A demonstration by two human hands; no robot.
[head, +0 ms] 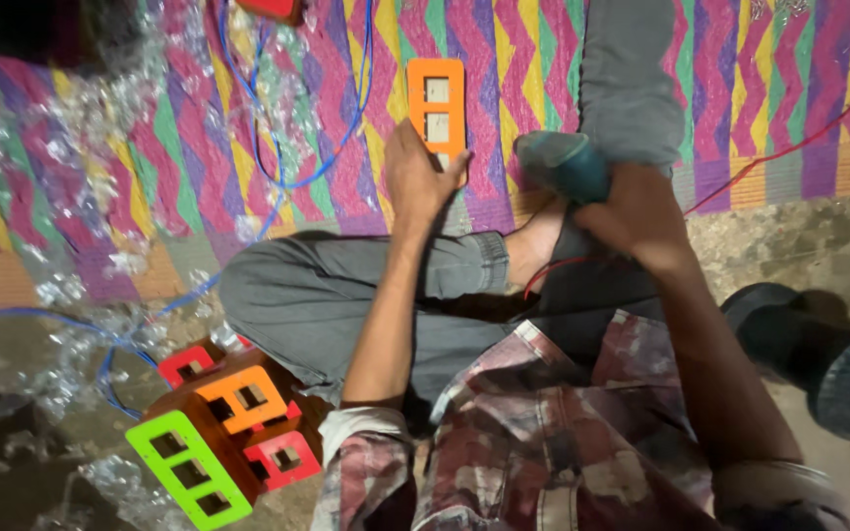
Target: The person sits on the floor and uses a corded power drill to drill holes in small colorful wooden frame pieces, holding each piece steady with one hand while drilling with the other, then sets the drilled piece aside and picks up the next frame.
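My left hand (418,175) rests on the near end of an orange switch plate (436,103) that lies flat on the striped mat, fingers pressing it down. My right hand (637,211) grips a teal-handled tool (563,164), its tip hidden behind the hand and pointing towards the plate. A thin red wire (553,270) trails from under the right hand across my folded leg. I sit cross-legged in grey trousers (307,295).
A stack of red, orange and green switch plates (218,433) sits by my left knee. Blue cable (277,147) and crumpled clear plastic wrap (81,285) litter the zigzag mat (759,88). Black spools (838,364) stand at the right on bare floor.
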